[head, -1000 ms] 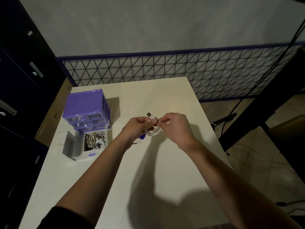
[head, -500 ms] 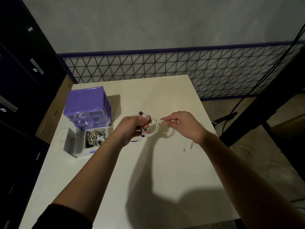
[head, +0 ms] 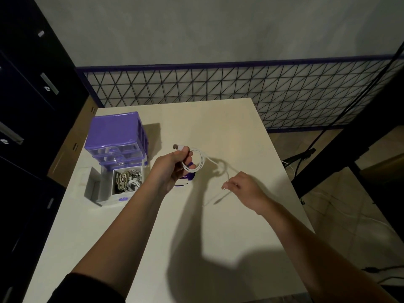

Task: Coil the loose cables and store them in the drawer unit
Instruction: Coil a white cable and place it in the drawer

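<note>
White cable (head: 197, 159) is held above the table (head: 218, 127): loops gripped in left hand (head: 172, 169), loose end pinched by right hand (head: 240, 186). Next loops should be kept same size & tight, w/ no twists, then dropped in the open drawer (head: 122, 182).

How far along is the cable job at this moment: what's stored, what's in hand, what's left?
Stored: a bundle of coiled cables sits in the pulled-out drawer of the purple drawer unit. In hand: the left hand holds loops of a white cable; the right hand pinches its loose tail. Left: finish coiling, place it in the drawer, close it.
</note>
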`<state>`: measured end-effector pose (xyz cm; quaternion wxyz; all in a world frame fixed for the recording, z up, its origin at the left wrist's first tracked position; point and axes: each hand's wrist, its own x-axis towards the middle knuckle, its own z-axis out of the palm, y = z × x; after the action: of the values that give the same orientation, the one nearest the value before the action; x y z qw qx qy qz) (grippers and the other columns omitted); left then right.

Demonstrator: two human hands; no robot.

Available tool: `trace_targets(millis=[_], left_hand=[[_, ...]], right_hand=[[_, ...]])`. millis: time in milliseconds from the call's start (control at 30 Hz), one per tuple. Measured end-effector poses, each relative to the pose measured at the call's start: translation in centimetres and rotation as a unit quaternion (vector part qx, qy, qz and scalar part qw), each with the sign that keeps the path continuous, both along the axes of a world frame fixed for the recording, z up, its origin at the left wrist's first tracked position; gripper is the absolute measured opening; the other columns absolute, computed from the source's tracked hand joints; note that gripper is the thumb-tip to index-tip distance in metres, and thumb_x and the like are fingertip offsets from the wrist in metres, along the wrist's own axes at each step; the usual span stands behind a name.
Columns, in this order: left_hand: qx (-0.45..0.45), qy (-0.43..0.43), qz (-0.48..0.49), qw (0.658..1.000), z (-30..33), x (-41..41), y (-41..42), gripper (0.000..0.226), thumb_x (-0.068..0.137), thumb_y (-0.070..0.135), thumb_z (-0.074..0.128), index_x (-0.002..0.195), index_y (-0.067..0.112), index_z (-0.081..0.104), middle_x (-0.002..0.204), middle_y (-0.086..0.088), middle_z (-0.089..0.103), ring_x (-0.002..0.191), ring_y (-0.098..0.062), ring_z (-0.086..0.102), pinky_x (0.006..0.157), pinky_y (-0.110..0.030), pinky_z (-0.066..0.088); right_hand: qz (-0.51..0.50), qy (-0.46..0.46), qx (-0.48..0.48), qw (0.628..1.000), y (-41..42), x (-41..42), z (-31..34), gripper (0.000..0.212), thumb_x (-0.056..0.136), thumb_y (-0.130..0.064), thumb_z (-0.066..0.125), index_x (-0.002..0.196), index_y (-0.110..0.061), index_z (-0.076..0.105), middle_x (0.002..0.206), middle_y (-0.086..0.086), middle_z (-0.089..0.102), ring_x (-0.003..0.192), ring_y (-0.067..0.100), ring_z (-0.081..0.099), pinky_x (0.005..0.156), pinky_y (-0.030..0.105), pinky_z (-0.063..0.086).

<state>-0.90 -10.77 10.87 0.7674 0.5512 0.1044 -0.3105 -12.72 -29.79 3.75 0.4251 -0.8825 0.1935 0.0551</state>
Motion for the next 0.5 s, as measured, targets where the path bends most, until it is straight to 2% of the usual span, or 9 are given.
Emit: trace_targets(millis=[67, 133, 200, 367, 433, 500], left_hand=[[-0.004, 0.006, -0.004, 1.0, -0.1, -0.2, -0.1, 0.016, 0.094, 0.008, 0.058, 0.082, 0.007, 0.07, 0.074, -0.001, 0.07, 0.063, -0.007, 0.063, 0.054, -0.02, 0.054], [0.002, 0.014, -0.016, 1.0, -0.2, -0.4, -0.2, 0.014, 0.093, 0.012, 0.062, 0.081, 0.007, 0.069, 0.071, 0.0, 0.067, 0.06, -0.007, 0.062, 0.054, -0.02, 0.054], [0.029, 0.014, -0.039, 0.999, -0.5, -0.7, -0.4, 0.014, 0.09, 0.019, 0.065, 0.084, 0.007, 0.066, 0.074, -0.002, 0.062, 0.062, -0.009, 0.061, 0.056, -0.022, 0.056], [0.013, 0.045, -0.059, 0.997, -1.2, -1.2, -0.5, 0.015, 0.087, 0.019, 0.07, 0.095, 0.007, 0.07, 0.096, -0.01, 0.055, 0.084, -0.018, 0.055, 0.058, -0.023, 0.055], [0.011, 0.051, -0.057, 0.997, -1.4, -1.2, -0.5, 0.011, 0.086, 0.019, 0.071, 0.093, 0.011, 0.075, 0.1, -0.007, 0.059, 0.09, -0.018, 0.055, 0.061, -0.024, 0.055], [0.014, 0.055, -0.059, 0.997, -1.4, -1.2, -0.4, 0.007, 0.084, 0.02, 0.072, 0.087, 0.016, 0.077, 0.099, -0.003, 0.062, 0.091, -0.016, 0.056, 0.063, -0.023, 0.056]], right_hand=[[-0.062, 0.013, 0.123, 0.99, 0.5, -0.1, -0.1, 0.021, 0.094, -0.022, 0.059, 0.092, -0.003, 0.069, 0.087, 0.001, 0.058, 0.068, 0.011, 0.052, 0.067, 0.024, 0.042], [-0.138, -0.013, 0.28, 0.95, 1.1, 0.1, 0.6, 0.019, 0.097, -0.015, 0.052, 0.094, 0.0, 0.063, 0.086, 0.006, 0.064, 0.058, 0.013, 0.058, 0.062, 0.026, 0.051], [-0.197, -0.07, 0.376, 0.903, 1.5, 0.7, 1.7, 0.015, 0.099, -0.012, 0.05, 0.092, -0.004, 0.06, 0.086, 0.013, 0.064, 0.057, 0.017, 0.064, 0.063, 0.029, 0.057], [-0.242, -0.153, 0.504, 0.815, 2.3, 1.9, 4.0, 0.01, 0.095, -0.002, 0.051, 0.091, -0.004, 0.059, 0.084, 0.014, 0.067, 0.066, 0.022, 0.069, 0.071, 0.033, 0.058], [-0.246, -0.167, 0.527, 0.796, 2.5, 2.1, 4.4, 0.008, 0.094, -0.001, 0.051, 0.093, -0.004, 0.059, 0.086, 0.014, 0.068, 0.069, 0.022, 0.07, 0.071, 0.032, 0.059], [-0.265, -0.178, 0.513, 0.797, 2.5, 2.2, 4.4, 0.008, 0.095, -0.001, 0.05, 0.092, -0.004, 0.058, 0.085, 0.013, 0.067, 0.067, 0.021, 0.069, 0.069, 0.031, 0.059]])
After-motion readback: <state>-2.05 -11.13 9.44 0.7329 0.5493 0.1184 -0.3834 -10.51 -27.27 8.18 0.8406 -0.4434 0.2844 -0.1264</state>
